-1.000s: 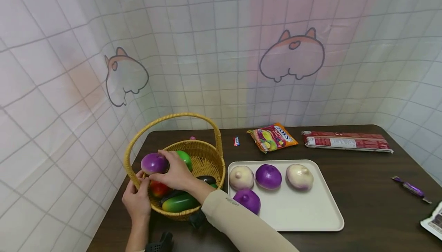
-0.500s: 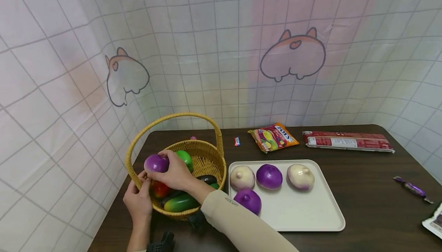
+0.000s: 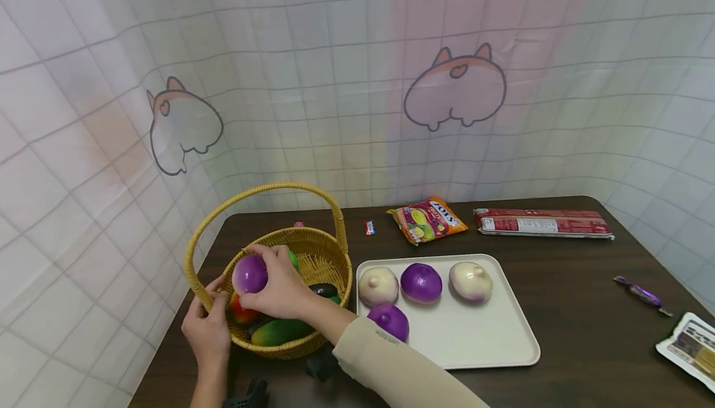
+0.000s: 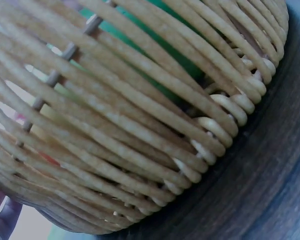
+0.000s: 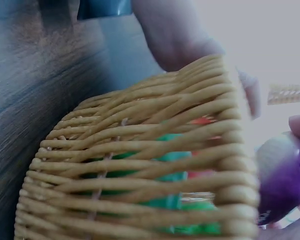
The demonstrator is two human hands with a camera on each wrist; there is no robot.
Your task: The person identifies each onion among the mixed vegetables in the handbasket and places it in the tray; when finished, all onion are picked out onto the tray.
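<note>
My right hand (image 3: 282,287) holds a purple-and-white turnip (image 3: 249,274) between thumb and fingers, over the left side of the wicker basket (image 3: 290,351). In the right wrist view the turnip (image 5: 282,182) shows beyond the basket's rim, its pale end facing the basket. With my left hand (image 3: 209,330) I grip the basket's left rim at the foot of its arched handle (image 3: 274,187). Below the turnip lie a red fruit (image 3: 242,313), a long green vegetable (image 3: 282,332) and a dark glossy one (image 3: 324,290). A bright green piece (image 3: 293,259) is mostly hidden behind my right hand.
Right of the basket, a white tray (image 3: 480,346) bears several turnips (image 3: 421,282). Behind it are a small wrapped candy (image 3: 370,227), an orange candy bag (image 3: 427,220) and a long red packet (image 3: 544,223). A purple-wrapped candy (image 3: 642,295) and a pouch (image 3: 692,346) lie far right.
The turnip in my right hand has turned and shifted lower and rightward, inside the basket's rim. My left hand keeps its place on the basket. The head view has swung slightly right.
</note>
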